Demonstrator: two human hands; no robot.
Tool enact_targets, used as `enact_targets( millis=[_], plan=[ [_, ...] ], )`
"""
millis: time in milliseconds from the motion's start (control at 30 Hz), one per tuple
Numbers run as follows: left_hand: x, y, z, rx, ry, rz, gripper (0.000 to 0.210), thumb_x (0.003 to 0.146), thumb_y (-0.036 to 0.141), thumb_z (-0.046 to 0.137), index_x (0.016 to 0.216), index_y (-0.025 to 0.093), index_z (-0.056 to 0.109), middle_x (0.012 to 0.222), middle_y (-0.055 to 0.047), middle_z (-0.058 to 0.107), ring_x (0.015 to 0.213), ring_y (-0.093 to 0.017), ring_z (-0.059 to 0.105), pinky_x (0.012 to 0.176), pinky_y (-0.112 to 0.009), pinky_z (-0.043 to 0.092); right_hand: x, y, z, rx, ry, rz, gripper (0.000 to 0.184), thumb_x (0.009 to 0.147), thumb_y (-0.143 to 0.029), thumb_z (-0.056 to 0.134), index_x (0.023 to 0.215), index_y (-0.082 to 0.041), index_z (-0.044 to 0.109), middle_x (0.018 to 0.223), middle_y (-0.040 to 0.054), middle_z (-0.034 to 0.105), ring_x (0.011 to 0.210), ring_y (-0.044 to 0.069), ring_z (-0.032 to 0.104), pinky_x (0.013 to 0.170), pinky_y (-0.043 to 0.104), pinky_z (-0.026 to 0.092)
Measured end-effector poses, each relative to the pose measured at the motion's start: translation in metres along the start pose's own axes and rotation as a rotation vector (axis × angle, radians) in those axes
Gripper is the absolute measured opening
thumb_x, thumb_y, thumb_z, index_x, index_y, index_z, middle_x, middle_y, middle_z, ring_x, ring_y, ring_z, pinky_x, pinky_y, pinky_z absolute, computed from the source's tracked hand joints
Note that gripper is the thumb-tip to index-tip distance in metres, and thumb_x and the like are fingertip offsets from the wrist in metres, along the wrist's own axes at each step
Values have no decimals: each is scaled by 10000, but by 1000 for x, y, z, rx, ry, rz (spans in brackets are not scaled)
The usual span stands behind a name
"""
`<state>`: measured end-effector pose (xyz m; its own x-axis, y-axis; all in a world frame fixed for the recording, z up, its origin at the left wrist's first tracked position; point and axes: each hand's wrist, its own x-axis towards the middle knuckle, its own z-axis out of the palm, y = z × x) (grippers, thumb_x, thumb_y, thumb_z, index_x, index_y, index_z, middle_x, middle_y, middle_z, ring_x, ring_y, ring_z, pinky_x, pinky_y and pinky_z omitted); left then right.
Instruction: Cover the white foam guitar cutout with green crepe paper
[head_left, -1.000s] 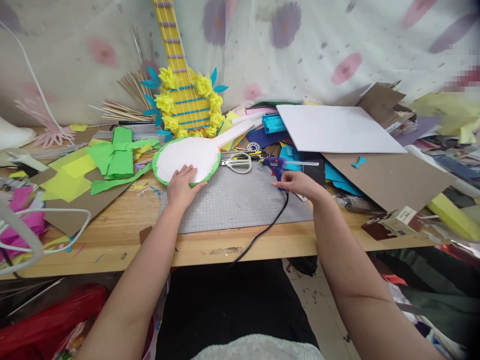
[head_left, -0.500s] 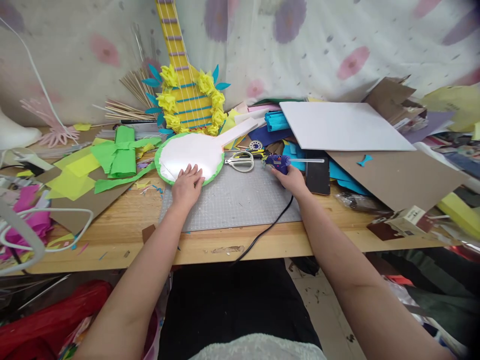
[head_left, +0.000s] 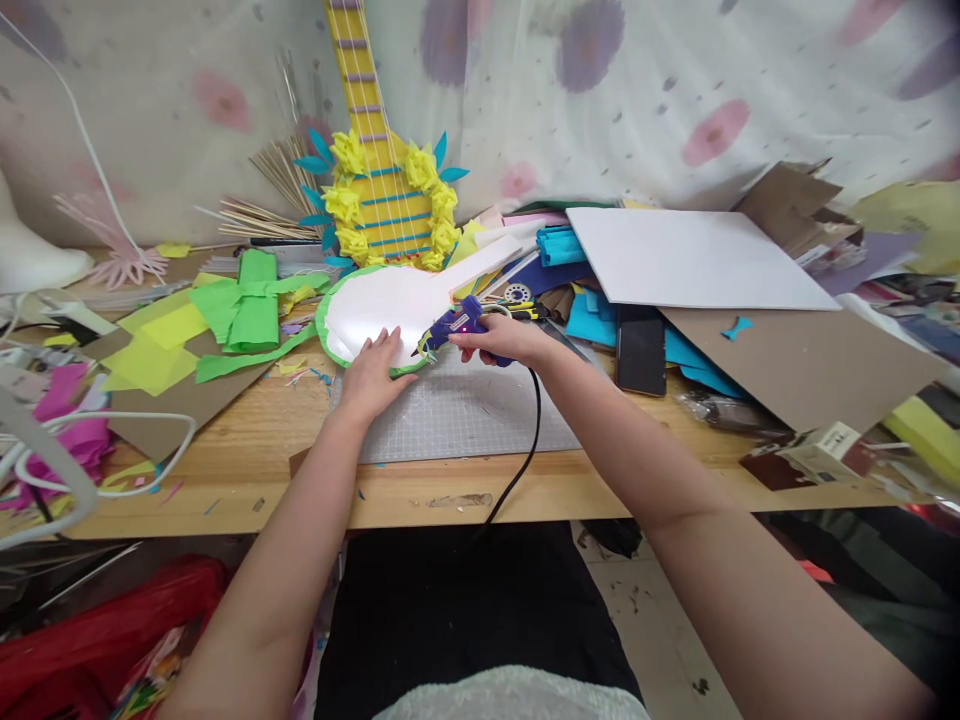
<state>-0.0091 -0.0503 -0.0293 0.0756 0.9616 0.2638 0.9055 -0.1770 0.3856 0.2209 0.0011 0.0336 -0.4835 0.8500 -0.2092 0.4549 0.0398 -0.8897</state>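
A white guitar-shaped cutout (head_left: 371, 305) with a green paper edge lies on the grey cutting mat (head_left: 480, 415). My left hand (head_left: 375, 378) rests with fingers spread on its lower right part. Wrapped around a blue hot glue gun (head_left: 457, 322) is my right hand (head_left: 510, 340); the nozzle points left at the cutout's right rim, close to my left fingers. Whether the tip touches the cutout I cannot tell. Scissors (head_left: 496, 318) lie behind the glue gun, partly hidden by it and the hand.
A yellow paper guitar (head_left: 386, 205) with yellow flowers leans at the back. Green crepe paper (head_left: 255, 300) lies left. To the right are a black phone (head_left: 640, 350), a white board (head_left: 697, 255) and brown cardboard (head_left: 795, 355). The glue gun's black cord (head_left: 534, 440) hangs over the table edge.
My right hand has lifted the glue gun from beside the phone and brought it left to the cutout's rim. My left hand stays on the cutout, its thumb now spread wider.
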Motion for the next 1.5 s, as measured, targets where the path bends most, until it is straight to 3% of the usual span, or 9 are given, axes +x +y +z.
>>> enact_targets(
  millis=[267, 567, 733, 867, 1067, 1500],
  plan=[
    [4, -5, -1, -26, -16, -78, 833, 678, 425, 753, 1418, 291, 393, 1470, -85, 405, 1337, -374, 377, 1039, -499, 401, 16, -11, 0, -174, -44, 52, 326, 772, -491, 671, 783, -173, 604, 574, 12, 606, 393, 65, 428, 344, 203, 315],
    [1, -2, -7, -45, -48, -52, 889, 677, 385, 746, 1452, 249, 331, 1495, -90, 358, 1371, -353, 322, 1090, -487, 350, 19, -22, 4, -254, -75, 33, 393, 716, -512, 720, 635, -176, 536, 551, 22, 600, 368, 56, 422, 335, 204, 308],
    [-2, -8, -11, -135, -72, 9, 873, 683, 190, 641, 1473, 246, 275, 1475, -47, 406, 1363, -286, 366, 1112, -433, 346, 23, -24, 9, -295, -90, 27, 432, 725, -560, 689, 625, -175, 523, 598, 35, 609, 376, 61, 432, 342, 220, 319],
    [-3, -14, -10, -305, -5, -47, 882, 690, 70, 491, 1493, 280, 194, 1410, -9, 494, 1253, -228, 513, 1056, -391, 427, 23, -30, 12, -357, -113, 25, 432, 753, -565, 661, 653, -171, 515, 590, 23, 591, 384, 60, 433, 360, 221, 338],
    [0, -20, -1, -398, 92, -63, 832, 707, 48, 460, 1460, 345, 268, 1340, 44, 562, 1280, -202, 487, 1095, -394, 392, 23, -35, 13, -391, -140, 41, 436, 764, -574, 645, 702, -171, 493, 582, -7, 564, 392, 46, 434, 367, 196, 341],
    [3, -20, 4, -404, 144, -53, 805, 697, 31, 451, 1436, 320, 319, 1286, 49, 602, 1289, -170, 473, 1103, -384, 399, 15, -26, -1, -360, -94, 64, 385, 816, -505, 618, 676, -171, 488, 590, -3, 556, 402, 43, 426, 363, 188, 337]
  ],
)
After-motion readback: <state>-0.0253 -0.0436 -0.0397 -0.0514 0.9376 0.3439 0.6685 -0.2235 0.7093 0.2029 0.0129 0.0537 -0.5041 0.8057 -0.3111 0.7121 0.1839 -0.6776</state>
